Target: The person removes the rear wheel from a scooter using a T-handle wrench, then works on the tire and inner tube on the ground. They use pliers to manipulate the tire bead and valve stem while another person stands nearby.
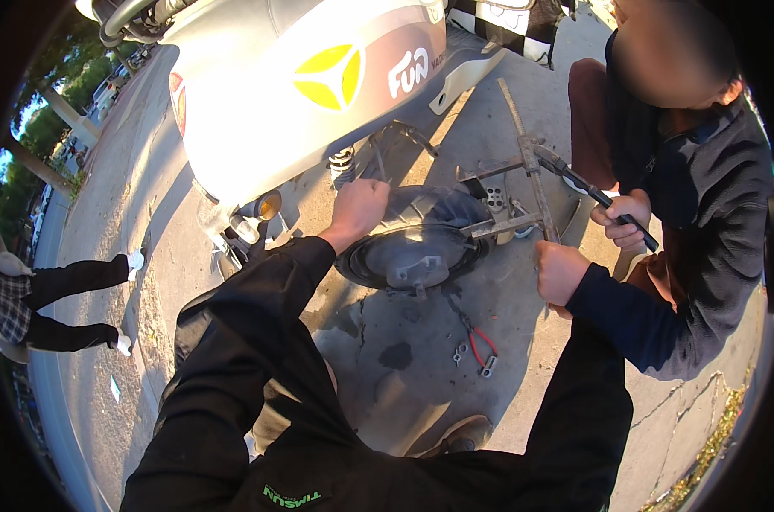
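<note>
Your left hand (359, 207) is curled shut on the upper edge of the scooter's rear tyre (421, 209), fingers wrapped over the rubber. Your right hand (559, 271) is closed in a fist around the lower end of the upright bar of the metal puller frame (523, 183), which is hooked across the wheel hub (417, 256). The wheel sits under the tail of the white scooter (301, 94), just beside the rear shock spring (342, 162).

A co-worker's hand (623, 218) crouched opposite grips the black handle of a wrench (587, 189) engaged at the top of the frame.

Judged from this layout, the step in hand is bracing: you steady the tyre and frame while the wrench is turned to work the wheel or tyre loose. The next move calls for firm counter-pressure on the bar, so the frame does not twist off the hub, and for keeping your left fingers off the gap between tyre and bodywork.

Red-handled pliers (481, 346) and small loose fittings lie on the concrete (421, 401) near your knee.
</note>
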### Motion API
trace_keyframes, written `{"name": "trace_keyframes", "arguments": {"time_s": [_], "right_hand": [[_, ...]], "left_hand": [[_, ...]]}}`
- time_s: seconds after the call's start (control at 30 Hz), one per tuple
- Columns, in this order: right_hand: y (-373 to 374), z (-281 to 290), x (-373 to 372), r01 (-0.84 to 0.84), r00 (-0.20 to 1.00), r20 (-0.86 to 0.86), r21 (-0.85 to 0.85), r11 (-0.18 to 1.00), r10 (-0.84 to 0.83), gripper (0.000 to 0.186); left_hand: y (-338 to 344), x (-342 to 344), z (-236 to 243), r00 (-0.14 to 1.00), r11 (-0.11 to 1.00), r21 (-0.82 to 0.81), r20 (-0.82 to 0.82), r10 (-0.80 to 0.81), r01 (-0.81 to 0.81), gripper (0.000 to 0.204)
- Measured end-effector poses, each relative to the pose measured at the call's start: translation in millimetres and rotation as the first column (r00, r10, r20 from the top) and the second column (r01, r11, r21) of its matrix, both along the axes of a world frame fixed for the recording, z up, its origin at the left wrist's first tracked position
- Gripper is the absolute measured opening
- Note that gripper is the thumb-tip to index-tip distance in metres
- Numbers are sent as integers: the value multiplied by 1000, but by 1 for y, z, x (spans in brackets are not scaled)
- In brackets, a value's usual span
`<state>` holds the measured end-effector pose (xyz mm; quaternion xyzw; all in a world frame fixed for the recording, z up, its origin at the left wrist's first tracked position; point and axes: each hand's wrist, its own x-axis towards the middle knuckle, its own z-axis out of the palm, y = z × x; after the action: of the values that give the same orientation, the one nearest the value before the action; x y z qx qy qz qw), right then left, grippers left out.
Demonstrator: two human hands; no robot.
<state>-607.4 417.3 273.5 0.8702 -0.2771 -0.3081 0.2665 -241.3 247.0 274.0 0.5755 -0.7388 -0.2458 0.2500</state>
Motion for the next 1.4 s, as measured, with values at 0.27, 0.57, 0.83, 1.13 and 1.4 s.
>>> {"name": "trace_keyframes", "arguments": {"time_s": [0.27, 0.57, 0.83, 1.13, 1.4], "right_hand": [[21, -88, -44, 598, 633, 179, 506, 622, -753, 25], [68, -196, -81, 670, -76, 146, 740, 58, -986, 47], [73, -194, -33, 580, 106, 181, 787, 209, -978, 45], [66, -156, 93, 461, 350, 82, 852, 248, -933, 35], [42, -133, 139, 281, 461, 259, 864, 417, -848, 35]], "left_hand": [[5, -11, -2, 998, 996, -67, -8, -64, 64, 43], [2, -14, 0, 998, 997, -50, 25, -51, 53, 41], [-8, -7, -9, 999, 996, -88, -12, -36, 35, 41], [-7, -8, -5, 998, 996, -80, -37, -42, 39, 40], [-2, -5, -1, 1000, 999, -40, 2, -24, 24, 40]]}}
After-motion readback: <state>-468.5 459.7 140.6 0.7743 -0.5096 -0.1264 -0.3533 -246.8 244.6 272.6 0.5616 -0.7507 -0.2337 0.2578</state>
